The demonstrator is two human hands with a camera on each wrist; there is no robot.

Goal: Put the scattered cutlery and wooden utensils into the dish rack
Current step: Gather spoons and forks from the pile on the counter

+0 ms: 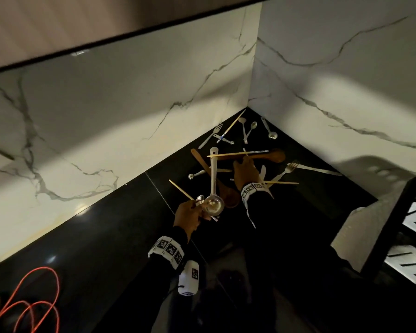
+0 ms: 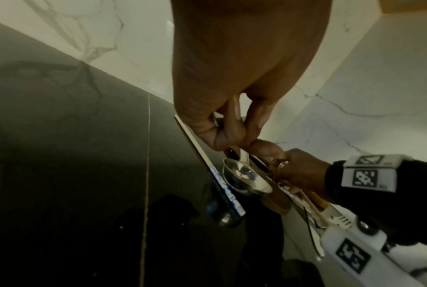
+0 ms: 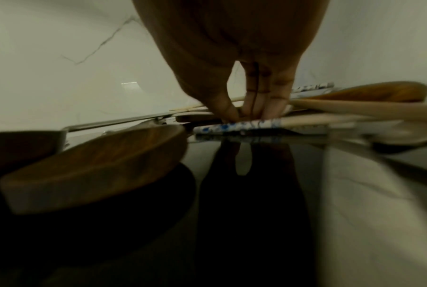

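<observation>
Cutlery and wooden utensils lie scattered in the corner of the black counter (image 1: 310, 200). My left hand (image 1: 190, 216) (image 2: 232, 139) grips a chopstick (image 1: 181, 189) (image 2: 207, 161) and a small steel spoon (image 1: 199, 200). A steel ladle (image 1: 213, 181) lies beside it, bowl toward the hand. My right hand (image 1: 245, 165) (image 3: 246, 116) reaches into the pile, fingertips and thumb pinching a blue-patterned chopstick (image 3: 239, 127). Around it lie a long wooden spoon (image 1: 262, 156), a wooden spatula (image 1: 201, 162) and a wooden spoon bowl (image 3: 96, 161). The dish rack (image 1: 394, 227) stands at the right edge.
Forks (image 1: 211, 135), spoons (image 1: 250, 129) and a knife (image 1: 320, 170) lie further back toward the marble walls (image 1: 130, 104), which close the corner. An orange cable (image 1: 34, 299) loops on the counter at bottom left.
</observation>
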